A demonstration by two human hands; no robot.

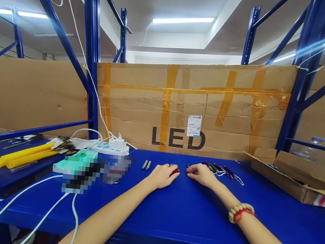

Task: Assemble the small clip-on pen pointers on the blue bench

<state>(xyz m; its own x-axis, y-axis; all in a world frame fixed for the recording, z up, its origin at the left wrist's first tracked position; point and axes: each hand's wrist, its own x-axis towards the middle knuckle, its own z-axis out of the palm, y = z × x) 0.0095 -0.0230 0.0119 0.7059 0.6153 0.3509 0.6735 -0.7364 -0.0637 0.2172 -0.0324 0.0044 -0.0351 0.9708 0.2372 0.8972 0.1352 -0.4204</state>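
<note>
1. Here's the left hand (163,176), palm down on the left, fingers curled around a small dark red piece (175,171) that peeks out beside the thumb.
2. Over to the right hand (201,174): thumb and fingertips bent close together by a bit of green (188,166); whether they pinch it, I cannot tell.
3. Just beyond the right hand, a loose bunch of slim coloured pieces (218,167), some with metal loops, lies at mixed angles.
4. Left of the left hand, two silver pieces (144,165) sit side by side, apart from that bunch.
5. Progress call: I'd judge it partway, the silver pair neatly placed, the coloured bunch unordered.
6. Farther out on the blue worktop (164,218): an open carton (284,183) right, a white power strip (116,147) left.
</note>
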